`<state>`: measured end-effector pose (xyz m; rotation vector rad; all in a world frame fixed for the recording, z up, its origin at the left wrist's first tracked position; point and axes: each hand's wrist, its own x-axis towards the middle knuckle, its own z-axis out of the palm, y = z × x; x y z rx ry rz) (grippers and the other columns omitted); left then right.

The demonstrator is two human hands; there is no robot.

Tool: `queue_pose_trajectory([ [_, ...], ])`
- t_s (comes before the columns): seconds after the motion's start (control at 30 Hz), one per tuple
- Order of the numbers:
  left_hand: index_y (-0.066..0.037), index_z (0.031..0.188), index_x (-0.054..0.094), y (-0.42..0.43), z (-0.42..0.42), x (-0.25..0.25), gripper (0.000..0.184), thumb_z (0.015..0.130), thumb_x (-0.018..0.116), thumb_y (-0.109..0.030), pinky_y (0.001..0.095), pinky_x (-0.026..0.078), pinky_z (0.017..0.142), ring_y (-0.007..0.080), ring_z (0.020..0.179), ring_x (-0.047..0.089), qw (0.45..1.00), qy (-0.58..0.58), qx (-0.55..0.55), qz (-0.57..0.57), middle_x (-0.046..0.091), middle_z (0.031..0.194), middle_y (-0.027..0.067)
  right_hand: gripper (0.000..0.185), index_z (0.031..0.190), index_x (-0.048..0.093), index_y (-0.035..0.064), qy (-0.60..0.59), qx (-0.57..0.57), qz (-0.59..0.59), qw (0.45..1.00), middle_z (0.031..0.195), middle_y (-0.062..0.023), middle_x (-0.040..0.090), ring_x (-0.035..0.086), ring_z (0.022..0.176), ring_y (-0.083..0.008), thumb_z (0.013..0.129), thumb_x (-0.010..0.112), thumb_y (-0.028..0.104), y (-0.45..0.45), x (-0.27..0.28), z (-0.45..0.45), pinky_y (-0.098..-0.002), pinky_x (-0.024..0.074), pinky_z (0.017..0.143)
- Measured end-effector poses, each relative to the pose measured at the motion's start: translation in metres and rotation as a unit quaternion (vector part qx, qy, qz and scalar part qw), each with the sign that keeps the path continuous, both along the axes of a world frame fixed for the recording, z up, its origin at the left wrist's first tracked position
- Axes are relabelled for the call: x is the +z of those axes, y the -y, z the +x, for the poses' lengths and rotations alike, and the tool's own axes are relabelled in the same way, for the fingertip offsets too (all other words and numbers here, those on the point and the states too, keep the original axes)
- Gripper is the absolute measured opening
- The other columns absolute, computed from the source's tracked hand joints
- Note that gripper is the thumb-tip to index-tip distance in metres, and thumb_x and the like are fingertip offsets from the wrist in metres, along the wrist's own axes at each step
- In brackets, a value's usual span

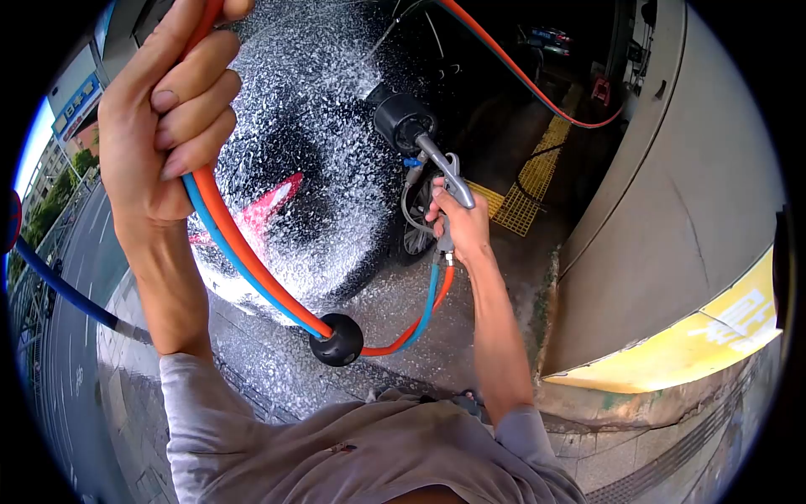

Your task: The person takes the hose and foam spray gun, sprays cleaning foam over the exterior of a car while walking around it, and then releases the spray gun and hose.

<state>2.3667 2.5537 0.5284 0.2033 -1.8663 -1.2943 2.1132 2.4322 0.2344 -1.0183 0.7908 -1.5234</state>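
My left hand, raised at the upper left, is closed around an orange hose and a blue hose that run together. They pass through a black ball hanging in front of me, then curve up to the gun. My right hand is wrapped around the grip of a metal foam spray gun. Its wide black nozzle points up and left at a dark car thickly spattered with white foam. A red tail light shows through the foam.
A grey wall panel with a yellow sign stands on the right. Yellow floor grating lies beyond the car's wheel. Another red hose loops overhead. A blue pole and a road are at left.
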Motion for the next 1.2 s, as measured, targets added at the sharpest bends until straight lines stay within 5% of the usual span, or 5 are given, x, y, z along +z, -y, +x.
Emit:
queue_pose_trajectory([
  [0.33,0.007,0.105,0.044,0.061,-0.113,-0.121,0.041,0.108,0.027,-0.031,0.0198,0.021,0.026,0.0013,0.032,0.02,0.966,-0.118,0.157,0.168,0.03,0.051,-0.005,0.008,0.093,0.064,0.0005,0.036,-0.029,0.274,0.961,0.067,-0.0079,0.061,0.06,0.05,-0.0178,0.088,0.061,0.007,0.111,-0.258,-0.103,-0.0288,0.0422,0.038],
  [0.5,0.015,0.101,0.045,0.131,-0.15,-0.153,0.048,0.101,0.053,-0.032,0.0205,0.02,0.029,0.0022,0.033,0.03,0.961,-0.122,0.177,0.174,0.037,0.048,-0.0014,0.005,0.081,0.062,0.0034,-0.023,0.022,0.431,0.902,0.062,-0.007,0.058,0.057,0.047,-0.0184,0.085,0.064,0.006,0.152,-0.337,-0.124,-0.0311,0.041,0.038],
  [0.7,0.005,0.101,0.037,0.247,-0.212,-0.106,0.038,0.105,0.039,-0.033,0.0179,0.019,0.026,0.0002,0.029,0.027,0.992,0.0,0.121,0.039,0.034,0.046,-0.0065,0.005,0.088,0.062,0.0026,-0.028,-0.051,0.412,0.909,0.065,-0.0073,0.059,0.058,0.048,-0.0182,0.088,0.064,0.007,0.216,-0.284,-0.174,-0.0309,0.0418,0.039],
  [0.87,0.001,0.113,0.034,0.341,-0.252,-0.084,0.037,0.107,0.028,-0.034,0.0163,0.022,0.028,0.0008,0.034,0.025,0.981,-0.09,0.084,0.153,0.034,0.054,-0.0052,0.012,0.099,0.065,0.0023,0.001,0.002,0.318,0.948,0.065,-0.0053,0.059,0.059,0.05,-0.0161,0.089,0.063,0.008,0.28,-0.2,-0.222,-0.0283,0.0427,0.04],
  [1.2,-0.002,0.097,0.055,0.483,-0.355,-0.123,0.036,0.107,0.038,-0.033,0.0223,0.018,0.031,0.0033,0.034,0.023,0.944,-0.004,0.223,0.245,0.032,0.05,-0.0069,0.017,0.083,0.069,-0.0026,-0.237,-0.081,0.331,0.91,0.059,-0.0077,0.062,0.059,0.044,-0.0165,0.084,0.063,0.013,0.366,-0.222,-0.329,-0.0324,0.0469,0.041],
])
